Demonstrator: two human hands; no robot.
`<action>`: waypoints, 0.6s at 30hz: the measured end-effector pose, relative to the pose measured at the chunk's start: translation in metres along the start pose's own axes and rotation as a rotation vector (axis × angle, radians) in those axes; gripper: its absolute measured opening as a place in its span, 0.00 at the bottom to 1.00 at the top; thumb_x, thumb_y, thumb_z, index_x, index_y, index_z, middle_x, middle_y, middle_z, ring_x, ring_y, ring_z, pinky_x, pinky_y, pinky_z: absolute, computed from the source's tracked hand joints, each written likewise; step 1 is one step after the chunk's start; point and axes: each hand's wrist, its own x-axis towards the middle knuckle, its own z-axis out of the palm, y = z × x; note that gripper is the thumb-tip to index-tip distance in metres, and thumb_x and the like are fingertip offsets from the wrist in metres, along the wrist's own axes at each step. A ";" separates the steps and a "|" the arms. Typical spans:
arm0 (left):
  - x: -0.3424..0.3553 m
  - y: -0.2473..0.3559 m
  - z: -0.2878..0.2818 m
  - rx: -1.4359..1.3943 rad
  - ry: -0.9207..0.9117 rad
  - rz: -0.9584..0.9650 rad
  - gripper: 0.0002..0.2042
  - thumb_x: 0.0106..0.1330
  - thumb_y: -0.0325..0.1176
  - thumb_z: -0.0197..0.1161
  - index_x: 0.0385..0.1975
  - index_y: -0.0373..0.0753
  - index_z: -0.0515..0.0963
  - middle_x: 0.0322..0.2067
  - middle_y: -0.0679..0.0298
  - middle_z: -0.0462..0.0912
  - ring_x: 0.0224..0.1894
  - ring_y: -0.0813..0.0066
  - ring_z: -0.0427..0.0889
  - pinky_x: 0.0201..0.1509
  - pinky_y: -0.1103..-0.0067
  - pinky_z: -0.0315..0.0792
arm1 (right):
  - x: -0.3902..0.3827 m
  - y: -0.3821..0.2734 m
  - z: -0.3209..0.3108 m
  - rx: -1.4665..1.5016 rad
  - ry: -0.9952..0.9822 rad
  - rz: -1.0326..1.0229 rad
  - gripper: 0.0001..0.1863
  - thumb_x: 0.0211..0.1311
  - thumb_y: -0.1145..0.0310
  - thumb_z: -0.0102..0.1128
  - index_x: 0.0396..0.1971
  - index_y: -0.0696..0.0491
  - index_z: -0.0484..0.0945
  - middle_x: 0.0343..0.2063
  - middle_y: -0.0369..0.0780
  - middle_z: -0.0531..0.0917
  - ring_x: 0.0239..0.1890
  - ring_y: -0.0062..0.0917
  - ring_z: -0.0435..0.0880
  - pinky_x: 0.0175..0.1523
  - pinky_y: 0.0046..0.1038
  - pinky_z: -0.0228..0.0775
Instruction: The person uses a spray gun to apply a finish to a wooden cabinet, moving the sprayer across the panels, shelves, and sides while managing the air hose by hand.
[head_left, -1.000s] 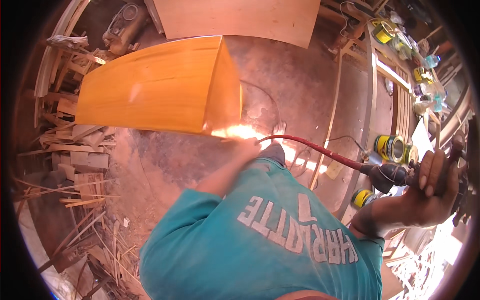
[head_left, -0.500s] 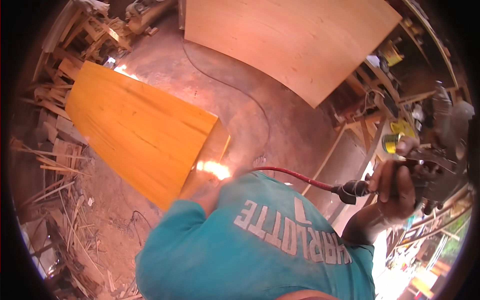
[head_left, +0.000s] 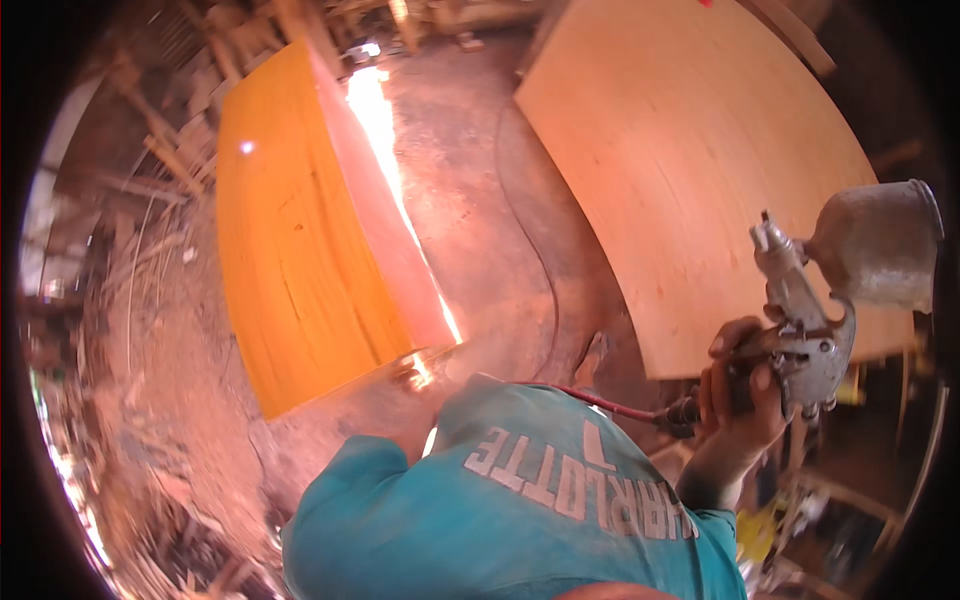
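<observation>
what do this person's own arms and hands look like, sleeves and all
The person wears a teal short-sleeved cloth shirt with large pale block lettering. The left sleeve and right sleeve are plain teal. The right hand is bare, with no glove or visible wristband; the left hand is out of sight.

White block capitals run upside down in a slanting row across the chest of the teal shirt, left of and lower than the right hand. A white numeral stands beside the row, nearer the hand's level.
</observation>
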 end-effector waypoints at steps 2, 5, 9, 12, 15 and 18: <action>-0.004 0.031 0.038 -0.192 0.032 -0.043 0.18 0.62 0.37 0.60 0.51 0.40 0.81 0.44 0.52 0.85 0.48 0.59 0.82 0.53 0.69 0.73 | 0.038 -0.004 -0.037 -0.019 -0.159 0.052 0.32 0.67 0.64 0.57 0.64 0.58 0.54 0.38 0.53 0.74 0.07 0.15 0.61 0.12 0.20 0.62; 0.005 0.079 0.080 -0.425 0.202 0.068 0.18 0.62 0.37 0.60 0.51 0.40 0.81 0.44 0.52 0.85 0.48 0.59 0.82 0.53 0.69 0.73 | 0.100 -0.019 -0.091 -0.060 -0.348 0.166 0.39 0.62 0.59 0.64 0.64 0.63 0.53 0.43 0.58 0.74 0.09 0.16 0.66 0.14 0.20 0.66; 0.015 0.060 0.109 -0.084 0.042 -0.014 0.19 0.62 0.37 0.61 0.51 0.38 0.80 0.46 0.52 0.84 0.51 0.54 0.81 0.57 0.67 0.73 | 0.174 -0.030 -0.099 -0.019 -0.402 0.232 0.39 0.51 0.56 0.72 0.53 0.69 0.64 0.39 0.58 0.79 0.11 0.17 0.71 0.17 0.19 0.67; 0.023 0.142 0.115 -0.048 0.276 -0.108 0.17 0.63 0.37 0.60 0.49 0.38 0.81 0.45 0.52 0.85 0.46 0.56 0.84 0.54 0.67 0.76 | 0.234 -0.017 -0.122 -0.022 -0.613 0.203 0.37 0.52 0.56 0.71 0.51 0.70 0.67 0.34 0.55 0.81 0.11 0.17 0.71 0.17 0.19 0.66; 0.029 0.264 0.044 -0.255 0.028 -0.246 0.15 0.62 0.37 0.60 0.46 0.38 0.83 0.44 0.50 0.84 0.40 0.55 0.86 0.49 0.68 0.78 | 0.300 0.010 -0.147 -0.064 -0.862 0.207 0.39 0.60 0.57 0.66 0.58 0.71 0.60 0.32 0.55 0.80 0.09 0.16 0.69 0.16 0.20 0.67; 0.070 0.256 0.065 -0.465 0.226 -0.255 0.14 0.61 0.37 0.62 0.42 0.39 0.85 0.43 0.49 0.84 0.37 0.54 0.86 0.44 0.69 0.79 | 0.348 0.034 -0.114 -0.038 -0.972 0.239 0.40 0.61 0.56 0.65 0.57 0.75 0.59 0.28 0.52 0.81 0.08 0.15 0.68 0.15 0.19 0.66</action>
